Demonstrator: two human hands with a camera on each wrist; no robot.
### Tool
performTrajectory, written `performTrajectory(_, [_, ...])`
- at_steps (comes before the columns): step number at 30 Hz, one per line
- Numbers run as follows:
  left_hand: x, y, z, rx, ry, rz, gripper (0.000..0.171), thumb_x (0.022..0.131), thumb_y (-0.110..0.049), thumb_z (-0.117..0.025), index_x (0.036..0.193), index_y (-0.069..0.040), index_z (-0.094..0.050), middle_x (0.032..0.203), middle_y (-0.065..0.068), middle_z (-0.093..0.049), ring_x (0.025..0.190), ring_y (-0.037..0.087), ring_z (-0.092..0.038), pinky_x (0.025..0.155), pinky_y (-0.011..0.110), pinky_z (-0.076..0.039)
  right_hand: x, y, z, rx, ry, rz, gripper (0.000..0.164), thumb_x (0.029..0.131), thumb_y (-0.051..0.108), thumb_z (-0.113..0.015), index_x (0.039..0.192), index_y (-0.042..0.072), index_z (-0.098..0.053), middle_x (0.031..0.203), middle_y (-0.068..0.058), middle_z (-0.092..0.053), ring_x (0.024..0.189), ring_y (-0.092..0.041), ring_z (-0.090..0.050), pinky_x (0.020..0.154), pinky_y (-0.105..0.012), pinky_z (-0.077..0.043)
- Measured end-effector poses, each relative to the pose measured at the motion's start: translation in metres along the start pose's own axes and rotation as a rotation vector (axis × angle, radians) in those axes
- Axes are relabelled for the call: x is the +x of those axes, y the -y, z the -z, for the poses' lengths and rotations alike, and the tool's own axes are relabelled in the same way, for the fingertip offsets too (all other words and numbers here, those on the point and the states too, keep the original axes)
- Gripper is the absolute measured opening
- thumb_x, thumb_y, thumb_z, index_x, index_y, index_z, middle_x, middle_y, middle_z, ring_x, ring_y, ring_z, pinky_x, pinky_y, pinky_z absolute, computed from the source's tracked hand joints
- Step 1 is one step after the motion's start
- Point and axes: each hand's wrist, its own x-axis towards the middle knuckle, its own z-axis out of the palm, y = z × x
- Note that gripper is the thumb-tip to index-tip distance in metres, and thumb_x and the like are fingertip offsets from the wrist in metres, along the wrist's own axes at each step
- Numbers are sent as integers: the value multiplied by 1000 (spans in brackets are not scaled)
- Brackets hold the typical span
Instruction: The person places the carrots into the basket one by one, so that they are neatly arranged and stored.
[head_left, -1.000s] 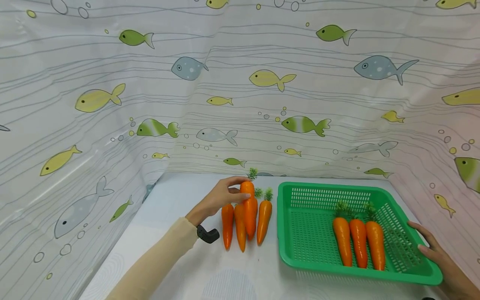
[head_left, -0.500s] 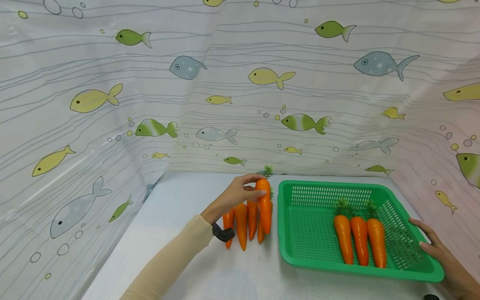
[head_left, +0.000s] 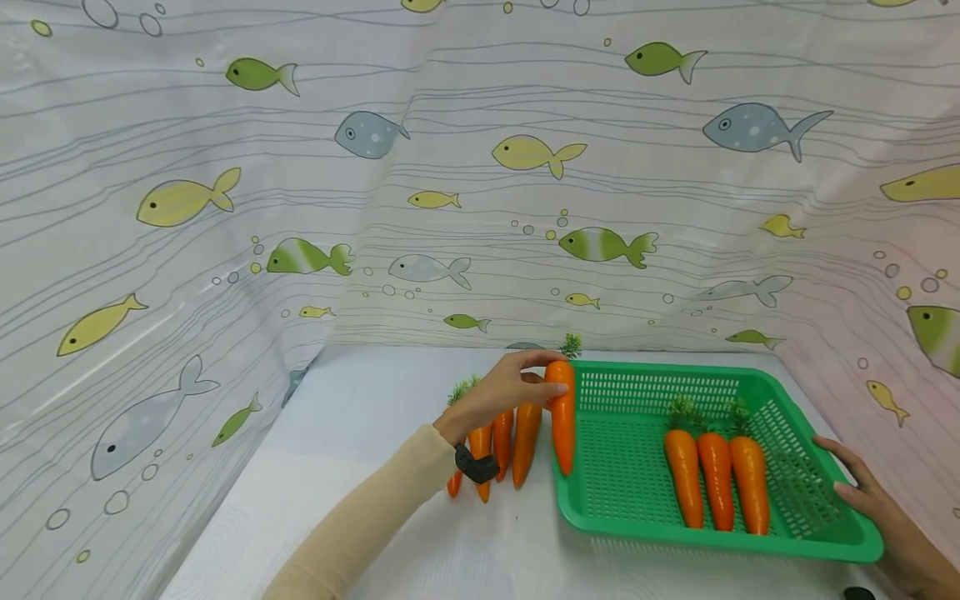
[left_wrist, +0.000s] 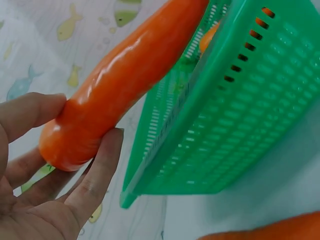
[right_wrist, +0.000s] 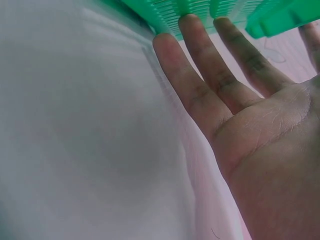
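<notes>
My left hand [head_left: 504, 390] pinches an orange carrot [head_left: 563, 421] near its thick top end. The carrot hangs tip down with its green leaves [head_left: 572, 346] uppermost, in front of the left rim of a green plastic basket [head_left: 645, 534]. In the left wrist view, thumb and fingers hold the carrot [left_wrist: 125, 70] beside the basket wall [left_wrist: 240, 120]. My right hand [head_left: 873, 508] holds the basket's right side, thumb over the rim. In the right wrist view, the right hand's fingers [right_wrist: 205, 65] lie nearly straight against the basket's outer wall [right_wrist: 195, 10].
Inside the basket, three carrots [head_left: 717, 483] lie side by side towards the right. Several more carrots [head_left: 527, 442] lie on the white table [head_left: 360, 533] left of the basket, partly behind the left hand. Fish-patterned sheeting [head_left: 465, 233] rises behind and at both sides.
My left hand has moved right with the carrot, from above the carrots on the table to the basket's left rim. The right hand stays at the basket's right side.
</notes>
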Motion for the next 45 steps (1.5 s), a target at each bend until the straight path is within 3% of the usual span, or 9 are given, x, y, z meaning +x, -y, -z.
performTrajectory(5, [10, -3, -13, -18, 24, -14, 52, 95, -23, -77, 144, -19, -60, 139, -3, -56, 103, 26, -72, 90, 41, -60, 3, 0, 1, 27, 16, 31, 55, 113, 25, -26, 158, 53, -11, 150, 24, -5, 95, 1, -57, 73, -35, -62])
performTrajectory(9, [15, -2, -23, -35, 33, 18, 47, 94, -20, -78, 139, -20, -63, 135, -3, -57, 101, 24, -73, 89, 39, -60, 4, -2, -1, 69, 41, 57, 56, 113, 23, -26, 161, 48, -11, 154, 22, -3, 101, 3, -55, 76, -32, -61])
performTrajectory(14, [25, -1, -36, -94, 61, 30, 48, 95, -15, -78, 140, -16, -62, 132, -1, -60, 102, 24, -73, 91, 50, -59, 0, -2, 0, 115, 66, 64, 57, 113, 20, -26, 161, 46, -10, 152, 15, -8, 102, 0, -57, 78, -33, -61])
performTrajectory(18, [34, -3, -44, -103, 74, 38, 48, 94, -14, -78, 139, -15, -62, 131, -3, -60, 100, 23, -73, 88, 48, -61, -2, -2, 3, 89, 64, 43, 55, 114, 22, -25, 159, 49, -11, 147, 14, -12, 98, -5, -61, 76, -36, -62])
performTrajectory(27, [50, -3, -65, -103, 108, 44, 43, 94, -11, -77, 135, -12, -65, 123, -3, -62, 92, 24, -74, 81, 42, -63, -1, -4, 3, 39, 59, 91, 57, 113, 18, -23, 160, 47, -10, 148, 19, -11, 100, 4, -54, 74, -30, -60])
performTrajectory(35, [63, -1, -82, -67, 94, 85, 40, 93, -12, -79, 131, -15, -67, 122, -6, -61, 87, 22, -74, 77, 39, -63, 0, -3, 1, 58, 63, 84, 57, 113, 18, -24, 160, 47, -10, 148, 17, -11, 100, 2, -55, 74, -31, -61])
performTrajectory(39, [71, -1, -90, -73, 99, 97, 39, 92, -10, -80, 129, -15, -67, 121, -6, -62, 88, 21, -73, 79, 41, -63, -1, -3, 2, 73, 68, 71, 56, 113, 19, -23, 159, 49, -10, 149, 16, -8, 99, 2, -56, 74, -33, -61])
performTrajectory(45, [80, 0, -100, -46, 120, 109, 41, 90, -5, -80, 129, -10, -66, 117, -5, -63, 85, 20, -72, 85, 54, -60, 0, -2, 1, 65, 51, 61, 56, 113, 20, -25, 159, 49, -10, 151, 22, -5, 98, 5, -55, 75, -32, -62])
